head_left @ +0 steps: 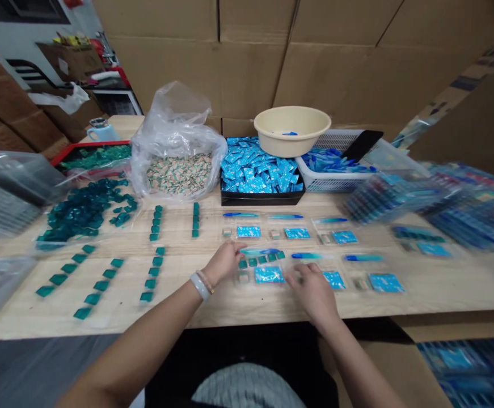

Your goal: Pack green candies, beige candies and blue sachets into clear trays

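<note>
The left hand [229, 262] is held curved, its fingers [239, 249] lowered just beside a blue pen [257, 251]; whether anything is gripped cannot be told. The right hand [310, 292] is half open, its fingers [294, 273] just right of a blue sachet [269, 275], with no clear hold seen. Teal squares [257, 260] lie between the hands. Further out, rows of teal squares [102, 280] are laid on the tabletop [212, 306]; beyond the hands are placed a black tray [264, 198], a plastic bag [174, 141] and a beige basin [291, 133].

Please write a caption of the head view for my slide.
Left hand and right hand at teal squares beside a blue pen.
</note>
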`<action>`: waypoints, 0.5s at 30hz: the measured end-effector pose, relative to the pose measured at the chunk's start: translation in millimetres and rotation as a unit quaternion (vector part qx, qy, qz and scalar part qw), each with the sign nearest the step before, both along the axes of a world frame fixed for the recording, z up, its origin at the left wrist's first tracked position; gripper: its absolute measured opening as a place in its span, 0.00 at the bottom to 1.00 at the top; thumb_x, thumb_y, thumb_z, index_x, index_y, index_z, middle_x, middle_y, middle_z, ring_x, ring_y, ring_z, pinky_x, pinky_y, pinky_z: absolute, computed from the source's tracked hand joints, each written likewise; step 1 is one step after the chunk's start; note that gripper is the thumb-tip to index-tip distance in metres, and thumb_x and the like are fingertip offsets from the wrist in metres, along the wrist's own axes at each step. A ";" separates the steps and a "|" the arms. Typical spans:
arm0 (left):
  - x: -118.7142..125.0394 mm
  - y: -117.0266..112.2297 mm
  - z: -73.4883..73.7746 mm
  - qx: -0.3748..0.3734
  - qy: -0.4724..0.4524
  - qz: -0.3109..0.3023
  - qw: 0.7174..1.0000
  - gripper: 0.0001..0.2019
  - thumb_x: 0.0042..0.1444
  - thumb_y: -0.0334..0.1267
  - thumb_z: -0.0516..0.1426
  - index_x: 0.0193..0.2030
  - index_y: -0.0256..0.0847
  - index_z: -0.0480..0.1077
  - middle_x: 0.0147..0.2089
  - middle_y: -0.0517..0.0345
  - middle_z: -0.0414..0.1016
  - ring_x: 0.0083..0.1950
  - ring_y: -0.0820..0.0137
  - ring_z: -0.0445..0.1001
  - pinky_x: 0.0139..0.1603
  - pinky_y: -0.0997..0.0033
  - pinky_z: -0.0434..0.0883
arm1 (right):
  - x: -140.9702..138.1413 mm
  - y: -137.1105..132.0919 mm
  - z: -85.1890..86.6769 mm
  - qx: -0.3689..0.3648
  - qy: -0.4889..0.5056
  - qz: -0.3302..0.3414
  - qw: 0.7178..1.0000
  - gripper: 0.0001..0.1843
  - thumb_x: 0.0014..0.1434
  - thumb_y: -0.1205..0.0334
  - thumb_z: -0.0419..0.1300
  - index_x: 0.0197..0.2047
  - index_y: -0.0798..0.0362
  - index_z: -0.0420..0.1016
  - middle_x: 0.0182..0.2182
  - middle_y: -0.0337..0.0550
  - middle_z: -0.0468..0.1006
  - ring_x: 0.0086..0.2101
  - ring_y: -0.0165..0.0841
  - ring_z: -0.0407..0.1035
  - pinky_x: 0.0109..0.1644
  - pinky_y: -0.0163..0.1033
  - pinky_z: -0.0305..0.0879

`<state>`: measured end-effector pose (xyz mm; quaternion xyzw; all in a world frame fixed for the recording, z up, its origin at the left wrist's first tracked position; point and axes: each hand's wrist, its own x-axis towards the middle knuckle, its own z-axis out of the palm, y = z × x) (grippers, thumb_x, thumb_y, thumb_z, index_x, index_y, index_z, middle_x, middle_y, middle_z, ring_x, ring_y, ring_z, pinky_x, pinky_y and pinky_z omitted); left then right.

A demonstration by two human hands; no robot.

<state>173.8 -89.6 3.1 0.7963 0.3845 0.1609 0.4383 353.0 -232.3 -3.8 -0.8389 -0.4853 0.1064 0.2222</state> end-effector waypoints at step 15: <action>-8.2 -11.1 -8.4 0.182 0.101 0.001 0.978 0.25 0.50 0.32 0.54 0.56 0.42 0.55 0.49 0.49 0.62 0.49 0.63 0.64 0.47 0.63 0.64 | -27.2 3.8 8.6 -0.058 -0.218 0.167 0.960 0.21 0.55 0.52 0.51 0.48 0.54 0.67 0.41 0.52 0.71 0.41 0.42 0.64 0.40 0.43 0.57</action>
